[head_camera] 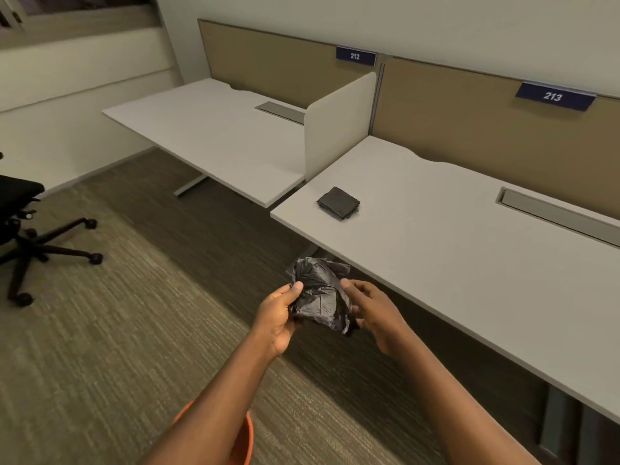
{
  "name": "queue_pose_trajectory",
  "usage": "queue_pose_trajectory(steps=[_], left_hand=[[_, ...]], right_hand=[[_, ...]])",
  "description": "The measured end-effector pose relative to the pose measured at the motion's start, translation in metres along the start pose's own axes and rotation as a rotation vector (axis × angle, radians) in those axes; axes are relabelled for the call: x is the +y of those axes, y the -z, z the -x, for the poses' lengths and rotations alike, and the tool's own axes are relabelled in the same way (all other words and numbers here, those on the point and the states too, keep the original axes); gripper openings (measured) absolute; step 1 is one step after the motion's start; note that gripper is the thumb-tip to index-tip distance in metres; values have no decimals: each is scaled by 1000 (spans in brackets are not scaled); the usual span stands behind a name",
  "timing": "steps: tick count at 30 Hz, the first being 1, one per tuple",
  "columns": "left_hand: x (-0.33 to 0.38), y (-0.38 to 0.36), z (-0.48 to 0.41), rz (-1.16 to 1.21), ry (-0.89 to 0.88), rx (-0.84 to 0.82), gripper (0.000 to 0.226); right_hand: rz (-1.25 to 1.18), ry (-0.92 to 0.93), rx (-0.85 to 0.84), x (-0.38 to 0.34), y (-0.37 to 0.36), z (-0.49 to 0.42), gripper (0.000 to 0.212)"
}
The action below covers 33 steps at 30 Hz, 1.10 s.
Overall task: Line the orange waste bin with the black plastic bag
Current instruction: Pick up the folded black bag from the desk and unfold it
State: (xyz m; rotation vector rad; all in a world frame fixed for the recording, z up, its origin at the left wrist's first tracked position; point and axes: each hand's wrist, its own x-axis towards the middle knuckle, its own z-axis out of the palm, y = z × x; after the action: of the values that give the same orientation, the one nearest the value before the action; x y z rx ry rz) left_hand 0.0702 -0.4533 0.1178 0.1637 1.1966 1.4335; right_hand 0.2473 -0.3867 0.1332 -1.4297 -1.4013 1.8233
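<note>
A crumpled black plastic bag [318, 293] is held in front of me above the carpet, bunched between both hands. My left hand [280, 317] pinches its left side with thumb and fingers. My right hand [372, 310] grips its right side. The orange waste bin [246, 441] stands on the floor at the bottom of the view; only part of its rim shows, the rest is hidden under my left forearm.
A folded stack of black bags [338, 203] lies on the near corner of the white desk [453, 250] marked 213. A second desk [214, 135] with a divider panel stands behind. A black office chair [30, 229] sits at the left on the carpet.
</note>
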Motion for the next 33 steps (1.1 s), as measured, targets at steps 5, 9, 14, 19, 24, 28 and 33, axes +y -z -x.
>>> queue_pose_trajectory(steps=[5, 9, 14, 19, 24, 28, 33], left_hand=[[25, 66, 31, 1, 6, -14, 20], [42, 113, 49, -46, -17, 68, 12], [54, 156, 67, -76, -38, 163, 16], [57, 181, 82, -48, -69, 252, 16], [58, 198, 94, -59, -54, 321, 15], [55, 198, 104, -227, -82, 483, 14], [54, 172, 126, -623, -481, 529, 16]], right_hand=[[-155, -73, -144, 1, -70, 25, 34], [-148, -27, -70, 4, -105, 38, 20], [-62, 81, 31, 5, -135, 52, 14], [1, 190, 117, 4, -151, 65, 3], [-56, 220, 130, 0, -148, 73, 7], [-73, 236, 87, -8, -148, 79, 9], [-41, 232, 11, -25, -149, 84, 12]])
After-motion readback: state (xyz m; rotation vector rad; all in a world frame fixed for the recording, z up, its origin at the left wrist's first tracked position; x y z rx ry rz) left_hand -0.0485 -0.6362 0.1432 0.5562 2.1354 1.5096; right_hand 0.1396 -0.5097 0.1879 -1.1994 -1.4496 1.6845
